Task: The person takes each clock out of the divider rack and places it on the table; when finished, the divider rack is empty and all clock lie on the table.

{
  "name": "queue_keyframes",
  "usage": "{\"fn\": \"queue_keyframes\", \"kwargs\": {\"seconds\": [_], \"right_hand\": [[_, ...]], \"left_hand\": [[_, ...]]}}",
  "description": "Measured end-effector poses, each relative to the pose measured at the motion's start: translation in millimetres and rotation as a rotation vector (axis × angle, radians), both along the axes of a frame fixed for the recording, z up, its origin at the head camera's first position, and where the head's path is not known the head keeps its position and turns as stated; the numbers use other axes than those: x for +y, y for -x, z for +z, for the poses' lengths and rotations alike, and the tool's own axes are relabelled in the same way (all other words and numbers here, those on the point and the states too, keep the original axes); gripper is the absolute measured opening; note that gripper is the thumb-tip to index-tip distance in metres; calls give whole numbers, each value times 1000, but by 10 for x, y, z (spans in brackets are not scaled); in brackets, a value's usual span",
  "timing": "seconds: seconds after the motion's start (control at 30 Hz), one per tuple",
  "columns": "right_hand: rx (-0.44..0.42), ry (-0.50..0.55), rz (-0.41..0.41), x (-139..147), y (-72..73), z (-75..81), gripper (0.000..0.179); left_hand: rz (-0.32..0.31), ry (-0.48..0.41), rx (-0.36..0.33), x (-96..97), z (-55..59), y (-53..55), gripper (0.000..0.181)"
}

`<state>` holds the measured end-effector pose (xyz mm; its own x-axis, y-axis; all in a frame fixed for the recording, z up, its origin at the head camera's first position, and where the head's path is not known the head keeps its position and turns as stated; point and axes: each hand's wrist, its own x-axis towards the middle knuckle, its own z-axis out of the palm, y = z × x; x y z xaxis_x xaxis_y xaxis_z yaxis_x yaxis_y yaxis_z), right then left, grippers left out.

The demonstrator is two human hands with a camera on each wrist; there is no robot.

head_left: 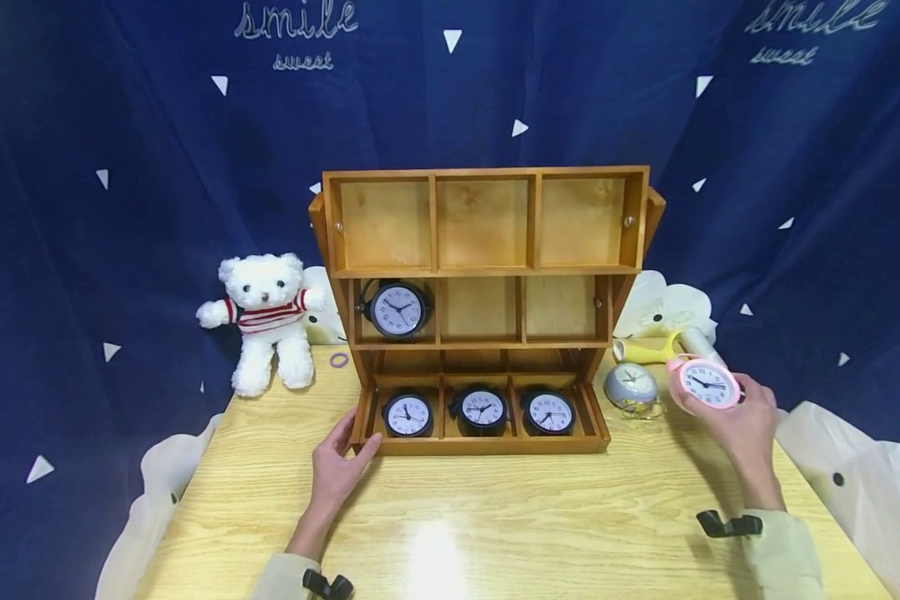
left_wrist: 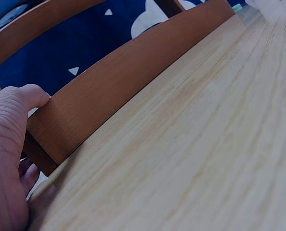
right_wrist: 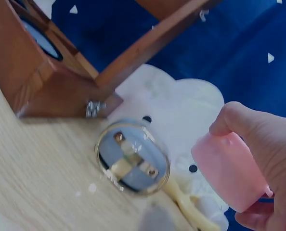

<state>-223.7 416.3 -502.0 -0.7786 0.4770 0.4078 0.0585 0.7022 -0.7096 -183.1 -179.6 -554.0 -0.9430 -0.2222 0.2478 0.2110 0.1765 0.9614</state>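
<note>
My right hand (head_left: 746, 425) holds a pink alarm clock (head_left: 708, 384) above the table, its white dial facing up toward the head camera. In the right wrist view, thumb and fingers grip the pink casing (right_wrist: 232, 168) from either side. My left hand (head_left: 341, 458) grips the lower left corner of a three-tier wooden shelf (head_left: 487, 447), thumb over the front board (left_wrist: 99, 91) and fingers at the side. Three black alarm clocks (head_left: 408, 416) stand in the bottom tier's compartments. Another black clock (head_left: 398, 310) sits in the left compartment of the middle tier.
Right of the shelf stands a grey-blue clock (head_left: 631, 387), with a yellow-handled object (head_left: 645, 353) behind it. A white teddy bear (head_left: 266, 321) sits at the left, near a purple ring (head_left: 339, 360). A dark blue curtain (head_left: 450, 108) hangs behind the table.
</note>
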Motion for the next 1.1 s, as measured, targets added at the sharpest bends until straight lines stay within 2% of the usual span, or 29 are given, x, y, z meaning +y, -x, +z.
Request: {"fn": "queue_keyframes", "kwargs": {"seconds": [0.23, 0.47, 0.53, 0.8, 1.1], "right_hand": [[-116, 38, 11, 148, 96, -190, 91], [-176, 39, 48, 250, 178, -337, 98], [-186, 23, 54, 268, 196, -366, 98], [-153, -6, 64, 328, 249, -473, 80], [-188, -32, 118, 371, 249, -486, 71]], "left_hand": [[8, 20, 18, 2, -13, 15, 61], [1, -2, -16, -68, -281, 154, 64], [-1, 0, -11, -83, -319, 167, 64], [6, 6, 34, -87, -355, 167, 63], [9, 6, 23, -84, -350, 175, 63]]}}
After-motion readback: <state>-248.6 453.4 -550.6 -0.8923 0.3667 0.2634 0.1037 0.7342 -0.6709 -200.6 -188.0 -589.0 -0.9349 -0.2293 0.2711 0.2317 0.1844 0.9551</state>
